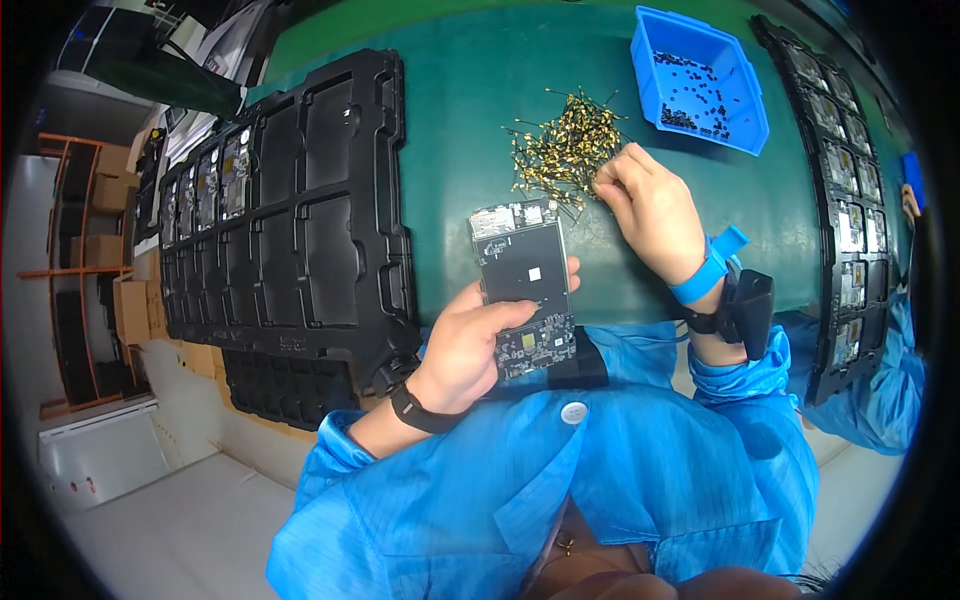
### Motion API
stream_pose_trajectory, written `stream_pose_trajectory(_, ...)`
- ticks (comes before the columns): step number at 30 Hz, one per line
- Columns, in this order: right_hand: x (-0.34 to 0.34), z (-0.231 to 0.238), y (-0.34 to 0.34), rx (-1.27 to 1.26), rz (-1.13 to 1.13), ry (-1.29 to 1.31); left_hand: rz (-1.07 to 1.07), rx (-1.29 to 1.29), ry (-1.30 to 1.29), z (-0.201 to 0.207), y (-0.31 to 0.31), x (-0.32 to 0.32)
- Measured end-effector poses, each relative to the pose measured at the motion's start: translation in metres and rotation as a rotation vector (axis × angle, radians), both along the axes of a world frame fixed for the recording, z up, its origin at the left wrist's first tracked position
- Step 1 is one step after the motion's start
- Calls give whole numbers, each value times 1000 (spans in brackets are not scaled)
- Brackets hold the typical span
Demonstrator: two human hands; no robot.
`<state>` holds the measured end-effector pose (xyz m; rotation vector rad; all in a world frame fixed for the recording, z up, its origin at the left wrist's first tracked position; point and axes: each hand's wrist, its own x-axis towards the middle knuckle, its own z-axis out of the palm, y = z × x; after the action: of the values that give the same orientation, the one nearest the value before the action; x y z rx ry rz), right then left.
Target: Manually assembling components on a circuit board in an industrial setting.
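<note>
The left hand (468, 345) grips a dark circuit board (523, 285) above the green table (460, 120), fingers clamped on its edges. The right hand (650, 205) reaches into a pile of gold parts (562, 150), fingertips seemingly pinched together on one.

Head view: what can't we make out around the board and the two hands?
- Right hand fingertips: curled into the gold parts pile; whether one is pinched cannot be told.
- Circuit board lower left: covered by left hand.
- Blue bin contents: too small to identify.
- Right tray: bent and cut at the fisheye rim.
</note>
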<state>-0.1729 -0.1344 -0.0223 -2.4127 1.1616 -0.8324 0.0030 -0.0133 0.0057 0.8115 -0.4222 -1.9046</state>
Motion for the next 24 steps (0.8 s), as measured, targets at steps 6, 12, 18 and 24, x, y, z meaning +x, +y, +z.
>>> stream_pose_trajectory(6,1,6,11,49,48,52,89,21,-12,-1,0,1)
stream_pose_trajectory(12,14,0,18,-95,146,228,181,16,-88,2,-2,-5)
stream_pose_trajectory(18,11,4,22,-173,50,418,161,9,-102,5,-4,-9)
stream_pose_trajectory(24,16,1,19,-117,67,363,206,17,-125,5,-2,-7)
